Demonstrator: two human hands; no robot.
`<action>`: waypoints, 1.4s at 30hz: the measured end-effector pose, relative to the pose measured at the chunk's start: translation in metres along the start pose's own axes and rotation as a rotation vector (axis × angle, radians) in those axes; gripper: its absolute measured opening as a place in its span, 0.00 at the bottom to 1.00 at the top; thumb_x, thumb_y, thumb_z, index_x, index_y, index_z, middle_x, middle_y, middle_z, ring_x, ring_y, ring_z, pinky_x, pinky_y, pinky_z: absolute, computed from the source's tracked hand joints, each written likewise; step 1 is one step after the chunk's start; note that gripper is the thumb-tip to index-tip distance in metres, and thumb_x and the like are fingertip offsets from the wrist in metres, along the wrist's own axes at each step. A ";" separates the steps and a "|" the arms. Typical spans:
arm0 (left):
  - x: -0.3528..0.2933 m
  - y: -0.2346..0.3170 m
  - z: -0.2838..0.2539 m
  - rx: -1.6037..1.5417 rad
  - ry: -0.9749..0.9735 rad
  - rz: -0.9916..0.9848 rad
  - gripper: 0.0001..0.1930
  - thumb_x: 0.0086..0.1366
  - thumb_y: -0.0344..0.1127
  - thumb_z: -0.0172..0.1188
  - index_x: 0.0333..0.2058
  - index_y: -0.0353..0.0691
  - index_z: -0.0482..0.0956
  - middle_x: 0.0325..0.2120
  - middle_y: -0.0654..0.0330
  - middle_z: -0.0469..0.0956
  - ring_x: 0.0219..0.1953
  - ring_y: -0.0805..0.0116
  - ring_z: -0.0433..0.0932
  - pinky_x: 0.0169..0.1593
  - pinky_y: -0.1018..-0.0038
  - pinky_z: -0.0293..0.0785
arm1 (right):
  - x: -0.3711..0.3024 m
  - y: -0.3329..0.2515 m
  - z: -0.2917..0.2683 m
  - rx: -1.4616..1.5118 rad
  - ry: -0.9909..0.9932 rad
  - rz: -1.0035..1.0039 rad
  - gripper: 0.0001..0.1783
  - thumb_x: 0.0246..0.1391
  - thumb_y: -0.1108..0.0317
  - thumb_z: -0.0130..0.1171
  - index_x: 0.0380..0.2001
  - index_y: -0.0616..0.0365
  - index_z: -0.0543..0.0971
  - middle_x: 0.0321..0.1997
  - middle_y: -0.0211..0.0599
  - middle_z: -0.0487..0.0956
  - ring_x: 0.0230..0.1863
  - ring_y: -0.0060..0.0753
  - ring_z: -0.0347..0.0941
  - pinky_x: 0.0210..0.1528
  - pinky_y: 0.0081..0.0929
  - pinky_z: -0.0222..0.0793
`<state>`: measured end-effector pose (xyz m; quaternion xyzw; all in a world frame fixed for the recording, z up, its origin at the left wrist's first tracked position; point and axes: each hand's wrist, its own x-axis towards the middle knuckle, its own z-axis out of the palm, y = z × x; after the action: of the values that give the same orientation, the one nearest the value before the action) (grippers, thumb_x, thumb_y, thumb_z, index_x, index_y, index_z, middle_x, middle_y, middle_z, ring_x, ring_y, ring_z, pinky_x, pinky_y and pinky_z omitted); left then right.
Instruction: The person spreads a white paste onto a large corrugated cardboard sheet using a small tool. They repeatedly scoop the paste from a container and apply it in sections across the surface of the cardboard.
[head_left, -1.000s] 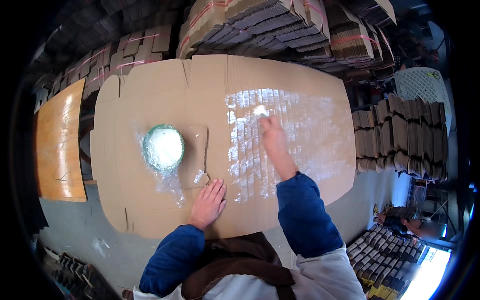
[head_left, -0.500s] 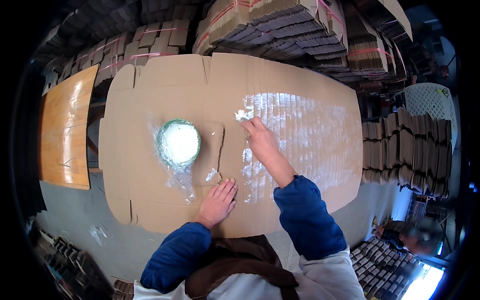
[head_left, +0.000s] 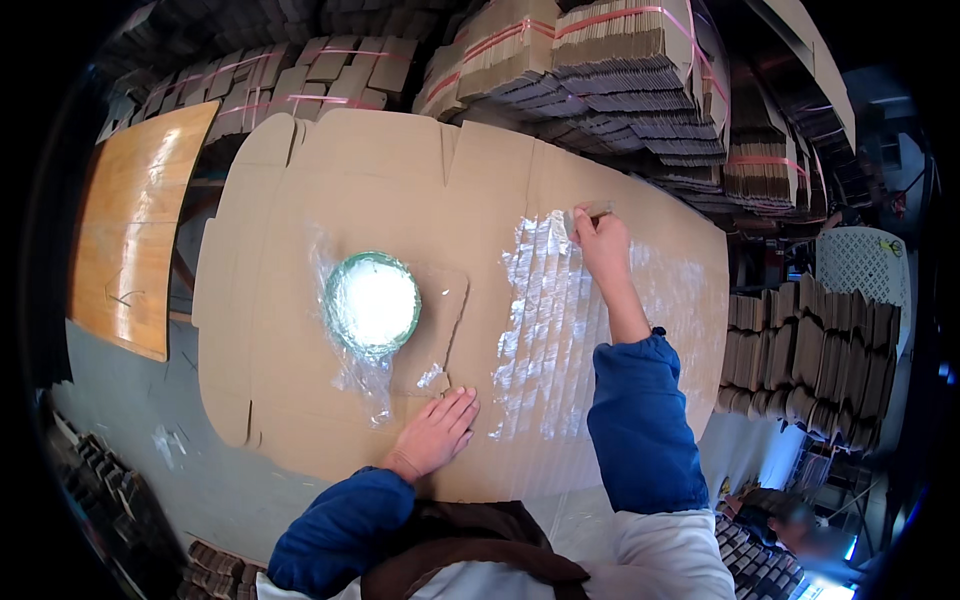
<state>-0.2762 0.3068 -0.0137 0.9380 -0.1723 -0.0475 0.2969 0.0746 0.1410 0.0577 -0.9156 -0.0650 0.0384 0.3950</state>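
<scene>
A large cardboard sheet [head_left: 480,170] lies flat in front of me. My right hand [head_left: 603,245] grips a small flat scraper [head_left: 598,209] at the far part of a ridged area smeared with white paste [head_left: 540,330]; it looks like overlapping cardboard edges. Fingers stretched out, my left hand [head_left: 435,435] rests flat on the sheet, by the torn corner of a smaller cardboard piece [head_left: 440,300]. On that piece stands a round green-rimmed tub [head_left: 372,303] of white paste, with crumpled clear plastic film [head_left: 365,378] around its near side.
Tied bundles of cardboard [head_left: 640,80] are stacked along the back. To the left is a wooden board [head_left: 140,230]; to the right, stacked cardboard pieces [head_left: 810,350] and a white perforated surface [head_left: 855,270] with scissors. Another person [head_left: 790,525] is blurred at the lower right.
My right hand has moved right and slightly farther away with the scraper, and the paste near the left edge is more spread. My left hand stays in place. The view has shifted a little.
</scene>
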 end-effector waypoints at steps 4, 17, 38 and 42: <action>0.003 0.008 -0.014 -0.018 -0.030 -0.013 0.26 0.64 0.41 0.59 0.58 0.37 0.71 0.62 0.53 0.69 0.65 0.55 0.66 0.65 0.60 0.62 | 0.002 -0.014 0.018 0.037 -0.093 -0.028 0.12 0.61 0.66 0.58 0.35 0.66 0.80 0.25 0.42 0.81 0.23 0.29 0.79 0.28 0.28 0.74; 0.227 -0.093 -0.156 0.527 -0.267 0.046 0.27 0.60 0.29 0.57 0.60 0.40 0.69 0.63 0.55 0.65 0.62 0.57 0.69 0.61 0.63 0.68 | 0.002 -0.005 -0.010 0.413 -0.093 0.108 0.12 0.61 0.66 0.62 0.40 0.65 0.80 0.29 0.34 0.81 0.26 0.20 0.78 0.29 0.18 0.73; 0.240 -0.108 -0.143 0.514 -0.474 0.043 0.30 0.61 0.30 0.58 0.64 0.44 0.68 0.64 0.57 0.64 0.61 0.58 0.69 0.56 0.67 0.74 | 0.004 -0.005 0.027 0.353 -0.091 0.038 0.12 0.60 0.66 0.62 0.37 0.68 0.80 0.27 0.38 0.82 0.25 0.22 0.79 0.29 0.21 0.73; 0.239 -0.109 -0.144 0.500 -0.480 0.040 0.30 0.62 0.31 0.58 0.64 0.44 0.67 0.66 0.57 0.62 0.61 0.58 0.69 0.57 0.67 0.74 | 0.006 -0.002 0.032 0.305 -0.058 0.057 0.13 0.60 0.66 0.62 0.37 0.68 0.80 0.27 0.39 0.82 0.24 0.23 0.79 0.30 0.22 0.74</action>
<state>0.0075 0.3840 0.0449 0.9402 -0.2620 -0.2172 0.0099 0.0762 0.1658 0.0369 -0.8450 -0.0439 0.0854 0.5261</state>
